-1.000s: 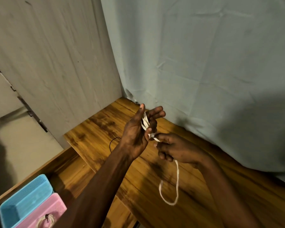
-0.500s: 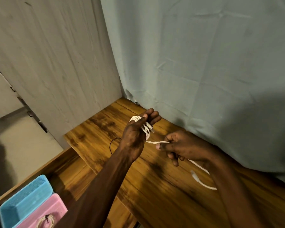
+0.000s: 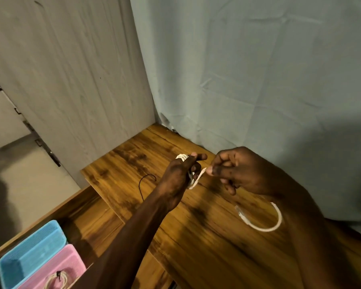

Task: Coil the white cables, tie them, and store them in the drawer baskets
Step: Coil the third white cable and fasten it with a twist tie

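Winding the white cable's last stretch onto the coil

The left hand (image 3: 178, 175) is clenched around a small coil of the white cable (image 3: 193, 181), loops showing above its knuckles, over the wooden tabletop (image 3: 133, 163); the right hand (image 3: 236, 172), at 3 o'clock from it, pinches the running strand taut between thumb and forefinger. Compared with 1 s ago, the left palm has closed over the turns and the free tail — its plug end now at 5 o'clock — has shrunk to 1 short arc, so coiling looks nearly finished and tying should follow. A black tie (image 3: 146, 182) lies at 9 o'clock of the left hand. At 7 o'clock, the open drawer holds a blue basket (image 3: 29, 253) and a pink basket (image 3: 58, 265) — the pink already contains 1 tied coil.
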